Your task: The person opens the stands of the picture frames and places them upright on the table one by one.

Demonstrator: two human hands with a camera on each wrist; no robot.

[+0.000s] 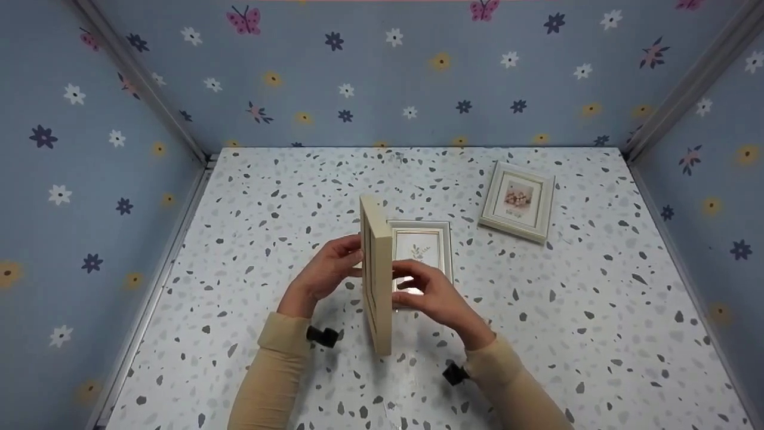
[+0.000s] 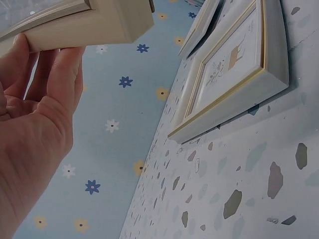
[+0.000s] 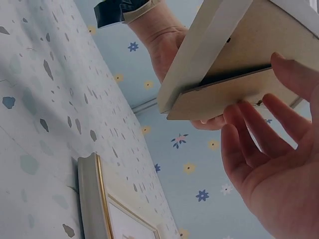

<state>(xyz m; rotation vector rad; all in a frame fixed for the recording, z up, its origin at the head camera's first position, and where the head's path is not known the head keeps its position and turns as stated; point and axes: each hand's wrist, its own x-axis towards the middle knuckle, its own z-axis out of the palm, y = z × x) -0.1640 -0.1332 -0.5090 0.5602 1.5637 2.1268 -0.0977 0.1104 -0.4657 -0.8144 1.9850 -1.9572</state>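
A cream picture frame stands edge-on to the head view, held above the table. My left hand grips it from the left, with the thumb on the front side and fingers under the lower edge in the left wrist view. On its back, a brown stand flap tilts slightly out from the backing board. My right hand is at that side, loosely bent fingers touching the flap and the thumb spread apart near the board. Beneath lies a second frame with a plant print, partly hidden by the hand.
Farther back on the right, a third cream frame with a flower picture lies at an angle. The speckled white tabletop is bounded by blue flowered panels at the back and both sides.
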